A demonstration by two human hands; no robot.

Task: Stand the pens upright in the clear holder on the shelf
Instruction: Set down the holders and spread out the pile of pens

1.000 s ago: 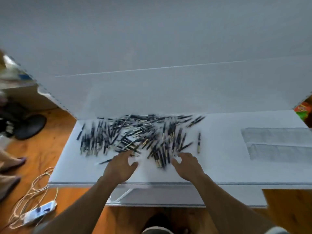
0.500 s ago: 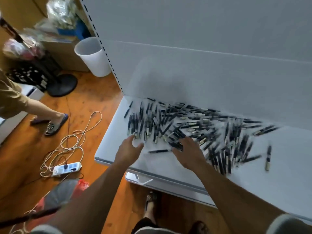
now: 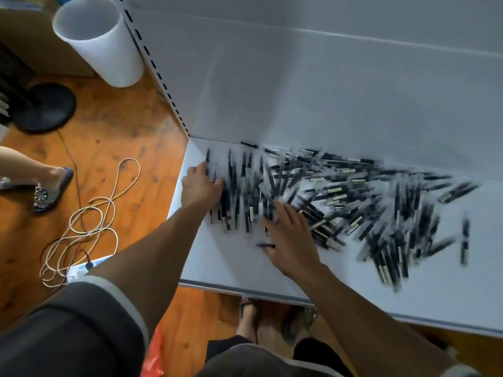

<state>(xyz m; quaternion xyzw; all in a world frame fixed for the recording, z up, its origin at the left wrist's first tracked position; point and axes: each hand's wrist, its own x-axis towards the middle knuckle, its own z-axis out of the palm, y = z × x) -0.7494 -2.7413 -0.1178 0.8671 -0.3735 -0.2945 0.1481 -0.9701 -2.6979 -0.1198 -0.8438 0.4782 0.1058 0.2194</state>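
Several dark pens (image 3: 340, 191) with pale ends lie scattered in a wide pile on the white shelf (image 3: 226, 262). My left hand (image 3: 200, 186) rests against the pile's left end, its fingers cupped on the outermost pens. Further right, my right hand (image 3: 290, 238) lies flat with spread fingers on the pens in the middle of the pile. One loose pen (image 3: 265, 245) lies by my right thumb. Another pen (image 3: 465, 240) lies alone at the far right. No clear holder is in view. The picture is blurred by motion.
The shelf's white back panel (image 3: 326, 91) rises behind the pens. On the wooden floor to the left stand a white cylindrical bin (image 3: 100, 42) and a black round base (image 3: 46, 107). A coiled cable (image 3: 81, 227) and another person's sandalled foot (image 3: 46, 189) are there too.
The view has swung left and down. My left hand has moved forward onto the pile's left end. My right hand has spread flat on the pens.
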